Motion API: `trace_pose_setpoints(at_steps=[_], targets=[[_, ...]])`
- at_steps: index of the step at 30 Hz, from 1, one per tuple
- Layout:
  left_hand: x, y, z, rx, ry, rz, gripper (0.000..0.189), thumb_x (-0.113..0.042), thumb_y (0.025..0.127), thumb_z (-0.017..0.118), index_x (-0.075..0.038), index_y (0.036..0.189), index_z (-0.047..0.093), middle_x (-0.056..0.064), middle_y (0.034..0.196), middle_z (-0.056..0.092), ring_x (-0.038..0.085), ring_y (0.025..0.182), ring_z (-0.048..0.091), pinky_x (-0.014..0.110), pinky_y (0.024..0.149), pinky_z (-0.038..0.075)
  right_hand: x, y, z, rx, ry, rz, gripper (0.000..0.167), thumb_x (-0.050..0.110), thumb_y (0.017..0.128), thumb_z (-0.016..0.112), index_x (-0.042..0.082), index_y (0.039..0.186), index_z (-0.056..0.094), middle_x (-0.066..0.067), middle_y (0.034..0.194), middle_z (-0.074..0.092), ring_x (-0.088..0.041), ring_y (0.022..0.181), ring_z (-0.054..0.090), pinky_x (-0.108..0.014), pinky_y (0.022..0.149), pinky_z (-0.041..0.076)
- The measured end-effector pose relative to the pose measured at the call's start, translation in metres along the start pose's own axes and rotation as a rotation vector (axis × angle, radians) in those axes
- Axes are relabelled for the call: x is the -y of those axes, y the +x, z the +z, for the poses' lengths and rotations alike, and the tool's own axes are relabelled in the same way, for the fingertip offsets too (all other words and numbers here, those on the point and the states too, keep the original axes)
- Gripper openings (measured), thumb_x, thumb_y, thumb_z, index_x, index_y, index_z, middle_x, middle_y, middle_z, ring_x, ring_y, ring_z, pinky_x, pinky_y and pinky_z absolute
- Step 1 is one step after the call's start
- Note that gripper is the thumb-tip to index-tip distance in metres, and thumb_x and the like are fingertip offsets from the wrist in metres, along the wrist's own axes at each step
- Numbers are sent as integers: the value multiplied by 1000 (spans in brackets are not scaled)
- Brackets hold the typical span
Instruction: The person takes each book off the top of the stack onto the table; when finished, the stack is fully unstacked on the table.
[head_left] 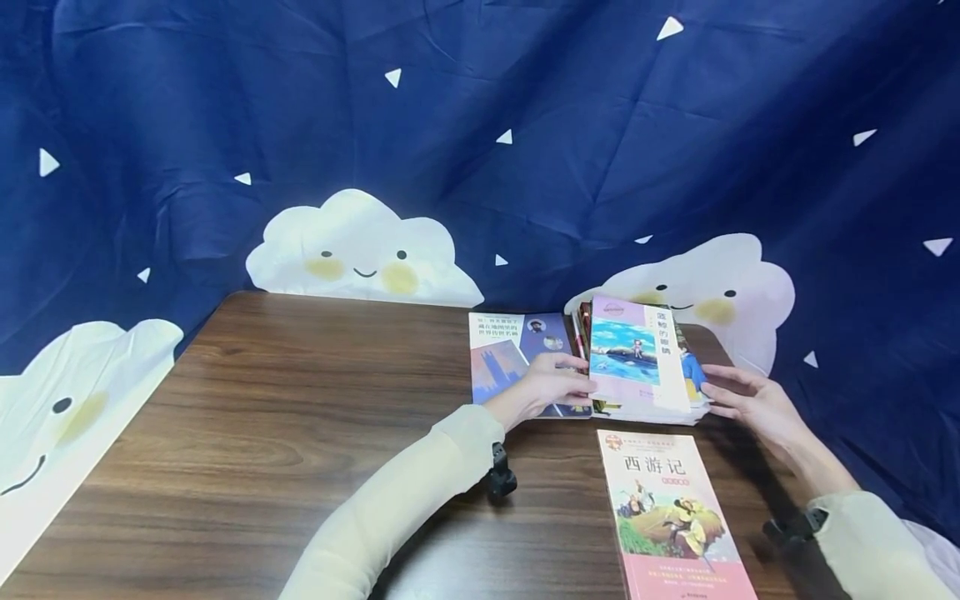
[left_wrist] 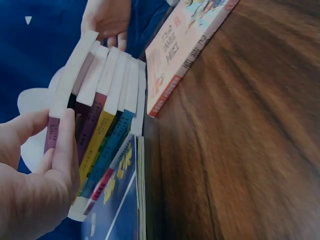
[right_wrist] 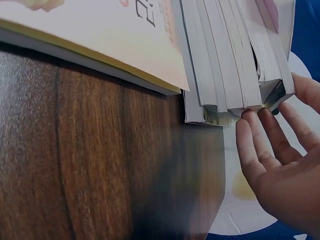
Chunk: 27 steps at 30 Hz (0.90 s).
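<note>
A stack of several books point(left_wrist: 95, 140) stands near the table's back right edge. On top lies a pink-bordered book point(head_left: 622, 321) with a blue sea picture on its cover. My left hand point(head_left: 551, 385) pinches this top book at its spine; in the left wrist view the thumb and fingers lie on either side of the purple spine point(left_wrist: 52, 134). At the stack's opposite side is my right hand point(head_left: 761, 408), its fingers extended. In the right wrist view, its fingertips point(right_wrist: 245, 125) are right at the page-edge side of the stack, with the thumb near the top book.
A blue and white book point(head_left: 495, 367) lies flat to the left of the stack. Nearer the front, a pink book point(head_left: 675, 517) with an illustrated cover rests on the brown wooden table point(head_left: 300, 433). Behind hangs a dark blue curtain point(head_left: 315, 108) with clouds.
</note>
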<state>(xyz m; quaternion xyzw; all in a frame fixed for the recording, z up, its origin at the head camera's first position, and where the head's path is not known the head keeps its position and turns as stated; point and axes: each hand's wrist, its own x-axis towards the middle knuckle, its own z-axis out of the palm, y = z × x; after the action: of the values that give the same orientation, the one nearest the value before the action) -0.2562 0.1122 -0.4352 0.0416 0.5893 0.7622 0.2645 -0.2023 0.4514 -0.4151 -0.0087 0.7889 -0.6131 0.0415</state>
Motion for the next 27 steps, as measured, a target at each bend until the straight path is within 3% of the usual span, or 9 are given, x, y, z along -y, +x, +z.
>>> trace_pose_setpoints(at_steps=[4, 9, 11, 14, 19, 23, 27], targets=[[0, -12, -7, 9, 8, -7, 44, 10, 90, 75, 6, 133, 64, 21, 108, 76, 28, 96, 80, 36, 84, 71, -1, -2, 0, 4, -4, 1, 32, 11, 102, 70, 16, 133, 65, 23, 109, 71, 4, 94, 72, -17, 81, 67], [-2, -18, -15, 36, 32, -6, 43, 8, 91, 76, 5, 132, 65, 20, 104, 77, 17, 76, 77, 32, 77, 71, -1, -2, 1, -15, -45, 1, 32, 13, 102, 71, 17, 133, 67, 26, 109, 70, 6, 94, 70, -16, 80, 66], [-3, -14, -18, 46, 56, -1, 43, 5, 92, 76, 3, 134, 65, 22, 108, 78, 13, 69, 74, 30, 74, 71, 0, -1, 1, -15, -50, 1, 32, 14, 102, 71, 17, 133, 66, 26, 109, 69, 7, 94, 70, -16, 81, 66], [-3, -3, -18, 45, 87, 8, 46, -2, 93, 78, 1, 137, 63, 23, 115, 78, 13, 74, 75, 31, 76, 71, 0, 1, 2, -10, -40, 0, 34, 13, 102, 71, 15, 135, 65, 25, 110, 69, 6, 95, 70, -16, 81, 66], [-4, 14, -14, 1, 115, 8, 51, -13, 92, 82, -2, 139, 62, 13, 104, 77, 14, 88, 74, 34, 82, 71, -1, 2, 2, -5, -50, 7, 37, 14, 102, 71, 12, 138, 62, 26, 111, 68, 6, 95, 70, -16, 82, 66], [-6, 23, -11, -16, 120, -7, 52, -18, 93, 83, -6, 139, 63, 6, 97, 75, 13, 83, 70, 30, 76, 70, -2, 2, 0, -3, -40, 4, 36, 13, 102, 71, 14, 137, 63, 25, 110, 69, 5, 95, 71, -16, 81, 66], [-6, 32, -8, -20, 89, -15, 50, -19, 94, 81, -8, 139, 62, 7, 100, 78, 13, 80, 71, 27, 71, 69, -2, 2, -1, -3, -30, -3, 34, 11, 102, 70, 16, 135, 65, 25, 109, 70, 5, 94, 71, -16, 81, 67]])
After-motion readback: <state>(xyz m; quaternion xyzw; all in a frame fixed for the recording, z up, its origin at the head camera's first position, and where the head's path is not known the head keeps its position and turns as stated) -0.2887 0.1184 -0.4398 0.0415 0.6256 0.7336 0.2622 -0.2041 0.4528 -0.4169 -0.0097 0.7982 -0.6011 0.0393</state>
